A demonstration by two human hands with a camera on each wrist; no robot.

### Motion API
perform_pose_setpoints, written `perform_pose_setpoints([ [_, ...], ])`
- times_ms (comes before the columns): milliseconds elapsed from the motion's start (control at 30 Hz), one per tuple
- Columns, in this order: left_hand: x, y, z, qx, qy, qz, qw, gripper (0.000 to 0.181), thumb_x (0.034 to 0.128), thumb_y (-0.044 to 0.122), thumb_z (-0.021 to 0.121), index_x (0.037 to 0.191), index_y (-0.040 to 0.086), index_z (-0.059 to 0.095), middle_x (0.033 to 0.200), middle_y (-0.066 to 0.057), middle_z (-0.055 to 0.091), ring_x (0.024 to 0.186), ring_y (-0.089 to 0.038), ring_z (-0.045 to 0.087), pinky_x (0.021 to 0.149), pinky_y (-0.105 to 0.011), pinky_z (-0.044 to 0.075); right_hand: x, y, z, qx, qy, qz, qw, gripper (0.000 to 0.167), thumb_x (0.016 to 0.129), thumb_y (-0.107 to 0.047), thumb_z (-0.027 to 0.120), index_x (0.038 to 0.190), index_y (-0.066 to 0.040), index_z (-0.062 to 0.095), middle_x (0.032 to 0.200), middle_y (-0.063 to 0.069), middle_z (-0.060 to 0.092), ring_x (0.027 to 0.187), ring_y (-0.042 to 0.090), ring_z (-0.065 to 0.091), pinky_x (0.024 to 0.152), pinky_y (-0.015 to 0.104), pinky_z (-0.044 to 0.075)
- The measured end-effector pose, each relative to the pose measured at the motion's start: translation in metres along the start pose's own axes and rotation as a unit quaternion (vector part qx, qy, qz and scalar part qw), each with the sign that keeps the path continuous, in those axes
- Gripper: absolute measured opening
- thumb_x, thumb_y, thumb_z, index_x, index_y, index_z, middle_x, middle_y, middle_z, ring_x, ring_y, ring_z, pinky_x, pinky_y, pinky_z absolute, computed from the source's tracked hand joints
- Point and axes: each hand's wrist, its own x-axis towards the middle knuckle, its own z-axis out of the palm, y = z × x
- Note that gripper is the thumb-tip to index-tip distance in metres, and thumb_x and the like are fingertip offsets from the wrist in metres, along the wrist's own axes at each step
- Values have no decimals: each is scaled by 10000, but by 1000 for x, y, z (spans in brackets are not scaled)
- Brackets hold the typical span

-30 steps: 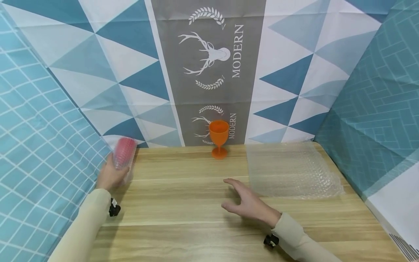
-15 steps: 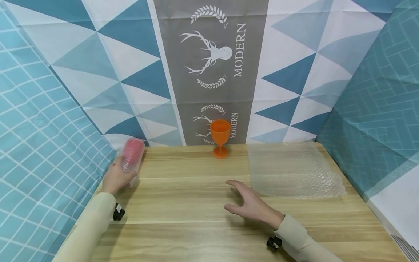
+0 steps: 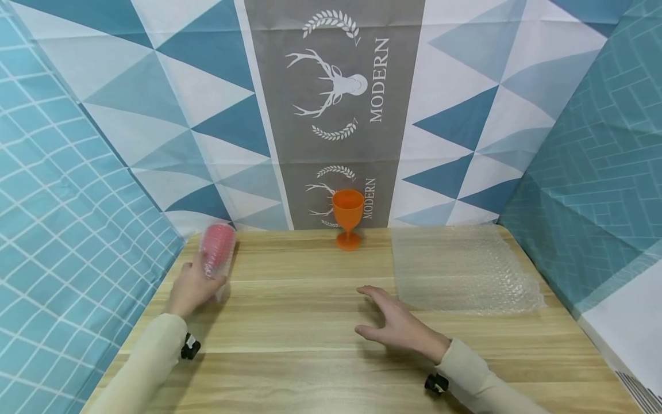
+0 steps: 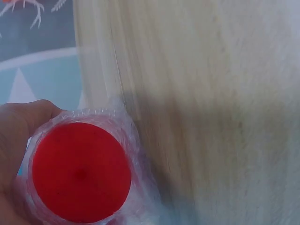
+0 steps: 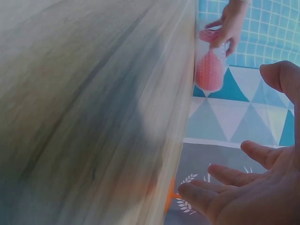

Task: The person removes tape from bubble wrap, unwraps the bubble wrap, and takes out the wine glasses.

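Observation:
At the table's far left, my left hand (image 3: pixel 193 290) grips a red goblet (image 3: pixel 218 244) wrapped in clear bubble wrap. It is tipped on its side, bowl end toward the back wall; I cannot tell whether it touches the table. Its round red foot (image 4: pixel 82 171) faces the camera in the left wrist view, with the wrap bunched around it. My right hand (image 3: pixel 395 325) is held over the middle right of the table, fingers spread and holding nothing. An unwrapped orange goblet (image 3: pixel 348 213) stands upright at the back edge.
A flat sheet of bubble wrap (image 3: pixel 450 270) lies at the back right of the wooden table (image 3: pixel 289 322). Patterned cloth walls enclose the back (image 3: pixel 331 149), the left (image 3: pixel 77 247) and the right (image 3: pixel 589 201).
My left hand has moved right, away from the left wall, and slightly nearer, carrying the wrapped red goblet along. The right hand has stayed nearly still.

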Motion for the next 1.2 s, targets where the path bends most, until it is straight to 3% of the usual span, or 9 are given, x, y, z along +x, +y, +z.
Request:
perform_pose_setpoints([
  [267,-17,17,6,-268,-23,-60,9996,1120,882,417,762,1610,-61,57,1394,-495,361,1151,-640,527,910,-764,477,-2,-1,-3,88,-97,101,9999,787,917,-500,731,1568,-204,401,1622,161,393,1467,386,414,1146,634,392],
  [500,-24,33,17,-502,-141,70,9986,1112,889,455,763,1614,-47,85,1418,-457,393,1190,-616,534,941,-750,478,2,-4,-5,45,-58,-61,10000,787,924,-512,720,1570,-192,402,1620,173,395,1468,381,415,1148,626,394],
  [700,-33,49,27,-577,-243,113,9980,879,1031,470,515,1621,-30,96,1496,-460,312,1284,-622,470,1021,-742,434,7,-5,-9,250,40,19,9997,812,926,-474,738,1575,-136,386,1631,111,388,1492,353,383,1173,601,376],
  [800,-38,57,32,-551,-242,142,9981,790,1056,426,434,1626,-13,107,1528,-443,292,1316,-622,445,1048,-735,418,9,-7,-14,405,165,93,9990,813,920,-433,760,1577,-138,382,1635,86,384,1498,339,376,1173,593,379],
  [967,-45,69,36,-613,-135,330,9975,864,1012,432,550,1625,-8,130,1529,-423,319,1295,-602,482,999,-742,454,13,-7,-18,453,256,41,9986,822,916,-435,767,1577,-129,384,1633,97,388,1491,333,391,1167,572,399],
  [1200,-51,84,43,-815,-271,498,9951,999,964,537,644,1625,-9,131,1513,-407,382,1257,-572,546,970,-704,501,14,-8,-17,456,286,101,9985,814,915,-436,768,1575,-145,391,1635,77,388,1492,317,393,1172,554,403],
])
